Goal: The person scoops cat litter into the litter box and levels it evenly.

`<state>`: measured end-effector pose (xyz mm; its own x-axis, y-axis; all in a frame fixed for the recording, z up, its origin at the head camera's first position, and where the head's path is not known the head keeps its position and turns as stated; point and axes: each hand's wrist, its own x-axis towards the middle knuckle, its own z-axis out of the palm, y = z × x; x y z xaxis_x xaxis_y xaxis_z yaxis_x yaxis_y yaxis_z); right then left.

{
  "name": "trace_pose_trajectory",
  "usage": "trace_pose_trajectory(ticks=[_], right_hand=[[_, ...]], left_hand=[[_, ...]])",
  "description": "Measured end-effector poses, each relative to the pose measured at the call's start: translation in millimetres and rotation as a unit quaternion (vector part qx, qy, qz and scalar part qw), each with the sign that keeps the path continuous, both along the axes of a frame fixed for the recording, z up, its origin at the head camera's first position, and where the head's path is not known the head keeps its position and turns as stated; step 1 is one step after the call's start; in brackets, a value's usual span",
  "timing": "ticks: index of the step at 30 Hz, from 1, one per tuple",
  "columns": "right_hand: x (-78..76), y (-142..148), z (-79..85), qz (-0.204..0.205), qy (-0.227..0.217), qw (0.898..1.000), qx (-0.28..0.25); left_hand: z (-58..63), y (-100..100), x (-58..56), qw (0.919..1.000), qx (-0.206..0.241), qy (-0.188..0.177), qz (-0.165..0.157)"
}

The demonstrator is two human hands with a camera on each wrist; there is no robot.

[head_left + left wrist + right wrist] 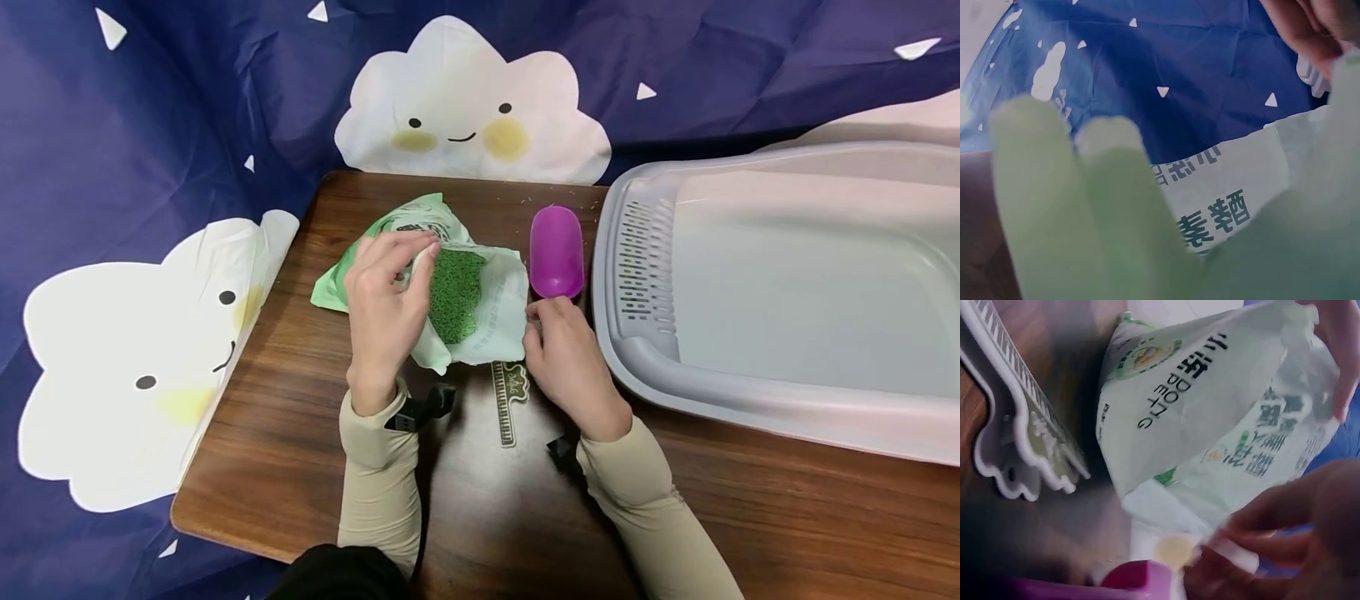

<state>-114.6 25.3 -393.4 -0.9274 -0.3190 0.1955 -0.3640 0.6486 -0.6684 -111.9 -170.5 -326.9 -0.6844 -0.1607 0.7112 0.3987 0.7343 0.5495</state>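
Observation:
A pale green litter bag [504, 312] stands with its mouth open toward me, showing bright green pellets [454, 296] inside. My left hand [386, 296] grips the upper left rim of the bag between thumb and fingers. At the bag's right side, my right hand [566, 358] pinches the rim; the right wrist view shows a pale corner [1238, 553] between its fingertips. Blurred green folds of the bag [1129, 219] fill much of the left wrist view and cover most of my left hand there.
A purple scoop [557, 250] lies just beyond my right hand. To the right stands a large grey litter box [633, 358]. A flat comb-like piece [506, 408] with a scalloped edge lies before the bag on the brown table [262, 450]. Blue cloud-patterned cloth hangs behind.

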Motion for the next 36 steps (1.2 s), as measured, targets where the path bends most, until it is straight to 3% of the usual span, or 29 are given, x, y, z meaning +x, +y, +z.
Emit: trace_pose_trajectory(ticks=[6, 14, 23, 36], right_hand=[[6.8, -2.9, -2.0, -0.042, 0.043, 0.994, 0.090], [8.1, -7.3, -11.3, -0.051, 0.047, 0.991, 0.112], [5.3, -9.9, -21.3, -0.071, 0.080, 0.985, 0.133], [-3.1, -3.3, -31.5, -0.062, -0.002, 0.989, 0.133]], left_hand=[[1.2, 0.3, 1.1, 1.0000, 0.002, 0.001, 0.007], [1.1, -2.1, 1.4, 1.0000, -0.001, -0.003, 0.005], [1.1, -0.8, 1.0, 0.9999, 0.012, -0.010, 0.003], [1.8, -2.4, 1.5, 0.9998, -0.006, -0.017, -0.001]])
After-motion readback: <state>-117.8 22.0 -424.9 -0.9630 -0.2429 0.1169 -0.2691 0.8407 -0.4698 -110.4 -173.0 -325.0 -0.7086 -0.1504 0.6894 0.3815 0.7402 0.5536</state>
